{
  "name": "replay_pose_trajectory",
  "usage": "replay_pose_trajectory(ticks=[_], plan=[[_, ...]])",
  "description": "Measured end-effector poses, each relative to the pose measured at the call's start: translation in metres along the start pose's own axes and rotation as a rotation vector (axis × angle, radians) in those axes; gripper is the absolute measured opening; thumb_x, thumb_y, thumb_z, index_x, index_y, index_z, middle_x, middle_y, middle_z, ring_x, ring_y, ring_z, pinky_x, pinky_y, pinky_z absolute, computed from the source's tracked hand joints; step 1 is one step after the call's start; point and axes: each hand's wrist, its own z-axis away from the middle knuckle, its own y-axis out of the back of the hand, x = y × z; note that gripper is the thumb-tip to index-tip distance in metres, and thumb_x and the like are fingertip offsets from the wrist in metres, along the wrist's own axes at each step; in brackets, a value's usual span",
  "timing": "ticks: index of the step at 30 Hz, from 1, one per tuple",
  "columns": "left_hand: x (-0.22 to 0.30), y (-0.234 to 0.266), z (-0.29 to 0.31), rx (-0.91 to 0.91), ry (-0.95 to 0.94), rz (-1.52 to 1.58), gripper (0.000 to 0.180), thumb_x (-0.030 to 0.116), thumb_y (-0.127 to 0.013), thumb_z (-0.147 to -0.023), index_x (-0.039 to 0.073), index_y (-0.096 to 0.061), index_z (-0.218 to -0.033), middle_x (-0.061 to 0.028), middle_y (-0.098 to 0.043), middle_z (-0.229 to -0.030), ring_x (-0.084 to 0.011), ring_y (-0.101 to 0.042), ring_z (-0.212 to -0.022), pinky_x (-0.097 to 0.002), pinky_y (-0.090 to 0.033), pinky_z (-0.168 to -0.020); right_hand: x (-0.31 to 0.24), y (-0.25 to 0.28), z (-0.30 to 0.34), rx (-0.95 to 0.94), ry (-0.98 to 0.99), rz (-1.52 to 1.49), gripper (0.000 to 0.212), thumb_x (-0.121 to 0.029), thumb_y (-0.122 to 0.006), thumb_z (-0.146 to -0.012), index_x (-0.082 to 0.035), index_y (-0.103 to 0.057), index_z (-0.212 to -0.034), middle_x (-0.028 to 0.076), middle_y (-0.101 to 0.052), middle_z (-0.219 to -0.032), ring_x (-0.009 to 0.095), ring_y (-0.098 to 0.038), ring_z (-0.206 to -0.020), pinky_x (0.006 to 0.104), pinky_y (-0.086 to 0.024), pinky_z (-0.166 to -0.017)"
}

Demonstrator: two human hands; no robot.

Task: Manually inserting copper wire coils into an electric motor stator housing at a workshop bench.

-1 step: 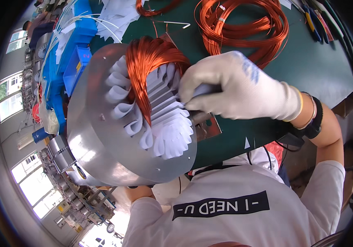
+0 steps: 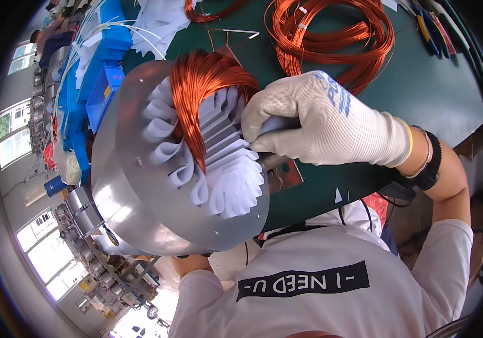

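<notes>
In front of me a motor stator in a grey metal housing lies with its round opening facing up and to the right. White insulation paper liners stick out in curled loops all round its bore. A thick bundle of copper winding wire arches over the far side of the bore. My right hand, in a white knitted glove, is closed in a pinch on a piece of insulation paper at the bore's right edge. My left hand is hidden behind the housing; only part of the left forearm shows.
Coils of copper wire lie on the green tabletop at the far side. Pliers and other hand tools are at the far right. Cut white paper and a blue bin stand at the far left.
My right hand has shifted very slightly, its back turning a little, with the fingers still pinched at the bore's edge. The stator and the winding wire look the same.
</notes>
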Motion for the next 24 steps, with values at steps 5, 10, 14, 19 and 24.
replay_pose_trajectory(ticks=[5,10,14,19,24], plan=[[0.003,-0.002,-0.014,0.013,0.014,-0.017,0.035,0.022,-0.068,-0.088,-0.004,-0.063,-0.111,-0.0037,-0.065,-0.097,-0.0134,-0.058,-0.086,-0.0279,-0.047,-0.08,-0.006,0.009,-0.003,-0.048,-0.021,0.043,0.009,-0.004,-0.064,-0.082,-0.001,-0.065,-0.091,0.009,-0.066,-0.073,0.014,-0.063,-0.059,0.0283,-0.05,-0.054],[0.006,0.008,0.003,0.007,0.013,-0.035,0.035,0.022,-0.068,-0.088,-0.004,-0.062,-0.111,-0.0036,-0.065,-0.097,-0.0133,-0.058,-0.086,-0.028,-0.047,-0.08,-0.008,0.007,0.002,-0.054,-0.124,0.016,0.009,-0.004,-0.064,-0.081,-0.002,-0.065,-0.09,0.009,-0.067,-0.075,0.015,-0.066,-0.064,0.0289,-0.051,-0.058],[0.007,0.004,-0.01,0.001,0.016,-0.05,0.035,0.023,-0.067,-0.088,-0.004,-0.062,-0.112,-0.0036,-0.065,-0.097,-0.0133,-0.058,-0.086,-0.0281,-0.047,-0.08,-0.015,0.003,-0.002,-0.079,-0.204,-0.069,0.011,-0.004,-0.062,-0.083,-0.001,-0.065,-0.093,0.01,-0.069,-0.077,0.016,-0.068,-0.064,0.03,-0.053,-0.059],[0.011,0.006,-0.001,-0.018,0.023,-0.071,0.035,0.023,-0.067,-0.089,-0.004,-0.062,-0.112,-0.0036,-0.065,-0.097,-0.0132,-0.058,-0.086,-0.0282,-0.047,-0.08,-0.023,0.008,-0.004,-0.089,-0.315,-0.083,0.008,-0.002,-0.065,-0.084,0.001,-0.065,-0.092,0.009,-0.07,-0.083,0.014,-0.068,-0.072,0.027,-0.054,-0.063],[0.018,0.036,0.063,-0.032,0.0,-0.048,0.036,0.023,-0.067,-0.089,-0.004,-0.062,-0.112,-0.0036,-0.064,-0.097,-0.0131,-0.058,-0.086,-0.0283,-0.047,-0.08,-0.004,0.017,-0.002,-0.128,-0.355,-0.277,0.008,-0.003,-0.07,-0.087,0.002,-0.068,-0.092,0.005,-0.07,-0.09,0.01,-0.066,-0.078,0.024,-0.054,-0.07]])
